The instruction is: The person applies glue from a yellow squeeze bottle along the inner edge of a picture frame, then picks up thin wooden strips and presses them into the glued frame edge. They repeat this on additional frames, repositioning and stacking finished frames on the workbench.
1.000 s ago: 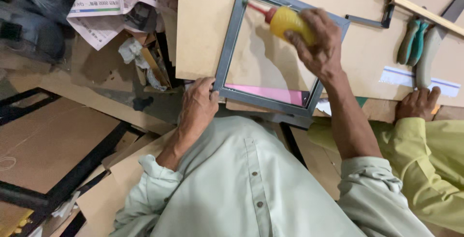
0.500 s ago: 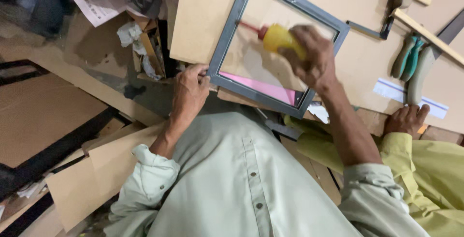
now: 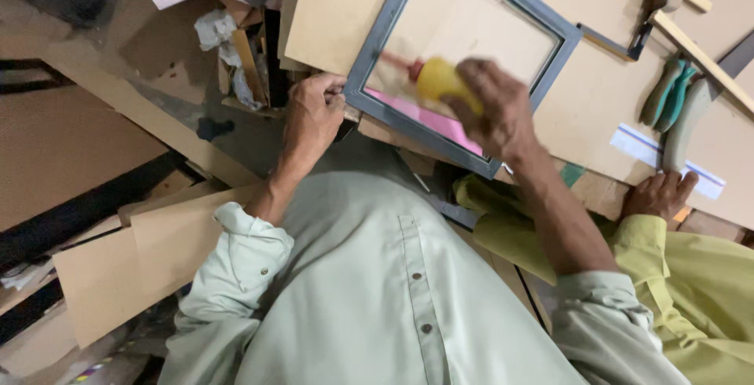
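A grey rectangular frame (image 3: 393, 24) lies on a tan board (image 3: 330, 16), with a pink strip (image 3: 428, 118) along its near inner edge. My left hand (image 3: 310, 114) grips the frame's near left corner. My right hand (image 3: 491, 110) holds a yellow squeeze bottle (image 3: 440, 80) with a red nozzle. The nozzle points left over the inside of the frame, just above the pink strip. The right hand and the bottle are blurred.
Another person in a yellow sleeve rests a hand (image 3: 660, 193) on the board at right. Green-handled tools (image 3: 667, 91) lie beyond it. Cardboard sheets (image 3: 149, 259), dark bars (image 3: 86, 208) and crumpled paper (image 3: 216, 28) crowd the left side.
My right hand has carried the yellow bottle from the frame's far edge down toward its near edge by the pink strip. The view has shifted. My left hand stays on the corner.
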A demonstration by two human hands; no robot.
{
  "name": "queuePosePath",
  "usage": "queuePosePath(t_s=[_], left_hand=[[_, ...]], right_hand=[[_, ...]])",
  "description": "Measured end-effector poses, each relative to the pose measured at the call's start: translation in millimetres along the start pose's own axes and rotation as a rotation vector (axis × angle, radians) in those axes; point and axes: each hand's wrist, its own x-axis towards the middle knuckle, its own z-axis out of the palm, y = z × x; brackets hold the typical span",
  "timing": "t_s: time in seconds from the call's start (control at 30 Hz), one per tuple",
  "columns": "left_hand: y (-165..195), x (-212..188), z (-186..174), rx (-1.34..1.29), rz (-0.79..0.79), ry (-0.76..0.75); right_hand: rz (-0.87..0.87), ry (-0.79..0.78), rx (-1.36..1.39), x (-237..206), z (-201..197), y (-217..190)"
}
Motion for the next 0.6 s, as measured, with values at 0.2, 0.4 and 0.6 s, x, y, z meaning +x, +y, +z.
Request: queuePosePath(t_s=[0.2,0.4,0.6], left_hand=[[-8.1,-4.6,2.9,-0.052,-0.013,0.005],[-11.5,-0.8,5.5,-0.081,-0.018,0.018],[-12.5,-3.5,4.5,-0.033,0.039,0.048]], right_hand=[[0.114,-0.057,0.056,-14.4,-0.9,-25.6],[0.121,-0.033,0.075,-13.4,-2.8,-46.5],[0.129,-0.095,0.064,-23.8,8.1,-51.0]])
